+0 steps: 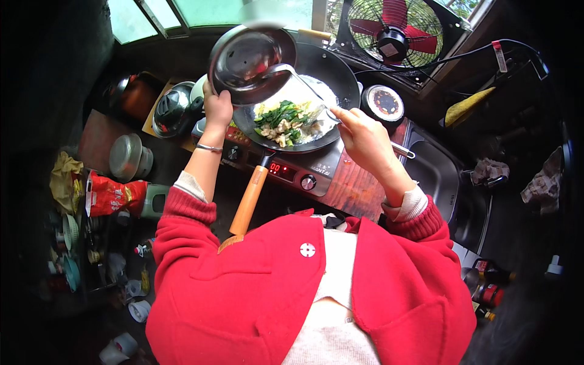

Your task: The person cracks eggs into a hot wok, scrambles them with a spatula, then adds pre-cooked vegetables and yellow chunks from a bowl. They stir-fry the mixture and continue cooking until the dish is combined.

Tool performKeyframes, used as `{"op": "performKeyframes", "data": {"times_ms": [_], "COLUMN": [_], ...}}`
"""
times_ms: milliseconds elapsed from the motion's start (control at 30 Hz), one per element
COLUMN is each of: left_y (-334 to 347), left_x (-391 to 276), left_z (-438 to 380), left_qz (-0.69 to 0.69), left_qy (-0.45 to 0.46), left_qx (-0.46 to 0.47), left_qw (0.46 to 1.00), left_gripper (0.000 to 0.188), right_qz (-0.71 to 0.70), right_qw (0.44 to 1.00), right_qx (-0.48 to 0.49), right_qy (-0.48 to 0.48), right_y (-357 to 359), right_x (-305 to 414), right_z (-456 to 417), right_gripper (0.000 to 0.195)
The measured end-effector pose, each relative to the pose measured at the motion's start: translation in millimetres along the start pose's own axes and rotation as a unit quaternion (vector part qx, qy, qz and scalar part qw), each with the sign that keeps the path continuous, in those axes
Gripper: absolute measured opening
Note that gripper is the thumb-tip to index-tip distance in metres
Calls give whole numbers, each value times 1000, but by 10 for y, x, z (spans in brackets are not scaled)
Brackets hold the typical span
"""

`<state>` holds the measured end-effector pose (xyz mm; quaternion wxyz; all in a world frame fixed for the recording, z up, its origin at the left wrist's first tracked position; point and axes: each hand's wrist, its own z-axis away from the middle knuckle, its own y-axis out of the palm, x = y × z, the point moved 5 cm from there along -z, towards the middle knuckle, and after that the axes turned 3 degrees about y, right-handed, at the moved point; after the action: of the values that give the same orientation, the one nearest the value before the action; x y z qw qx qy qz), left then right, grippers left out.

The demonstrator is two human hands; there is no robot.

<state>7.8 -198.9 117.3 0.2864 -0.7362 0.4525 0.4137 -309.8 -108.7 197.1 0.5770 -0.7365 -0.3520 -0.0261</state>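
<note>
My left hand [218,107] grips the rim of a metal bowl [248,59], tilted over the left side of a black wok [342,77]. My right hand [362,137] is closed around the handle of a metal ladle [305,84], whose head reaches to the bowl's inside. Leafy greens [284,114] and pale cooked pieces [276,130] lie in the wok with whitish liquid. The wok's wooden handle [250,198] points towards me. Beneath it is an induction cooker [315,169] with a lit display. A second utensil's metal handle [403,150] shows beyond my right wrist.
A sink [431,169] lies to the right, a blackened pot [385,105] behind it. A lidded metal pot [173,109] stands left of the wok. A fan [394,34] sits in the window. Further left are stacked bowls [125,157] and a red bag [116,196].
</note>
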Motion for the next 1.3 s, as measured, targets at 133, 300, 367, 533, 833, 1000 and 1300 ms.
{"op": "performKeyframes", "data": {"times_ms": [133,300,367,533,833,1000,1300], "left_y": [277,569,784,1360,2630,3448,4701], "left_x": [-227,-922,-1252,-1904,-2375,-1383,90], "left_z": [220,450,595,1109,2822,3648,4442], "left_qz": [236,330,360,332,305,219,57], "left_qy": [-363,-382,-378,-394,-539,-601,-614], "left_qx": [83,171,193,293,434,421,421], "left_qw": [898,847,831,806,654,643,666], "left_gripper": [28,28,33,34,42,34,33], "right_qz": [-110,-343,-399,-391,-320,-338,-407], "right_qw": [993,935,912,914,909,836,678], "right_qx": [-28,-11,3,-51,-109,-32,-5], "right_qy": [6,85,99,94,243,431,613], "right_y": [-346,-986,-1292,-1988,-2804,-2503,-613], "right_x": [-60,-184,-250,-562,-1153,-1791,-3276], "right_z": [101,391,579,1263,2918,3449,3946], "right_gripper": [31,36,38,40,37,34,51]}}
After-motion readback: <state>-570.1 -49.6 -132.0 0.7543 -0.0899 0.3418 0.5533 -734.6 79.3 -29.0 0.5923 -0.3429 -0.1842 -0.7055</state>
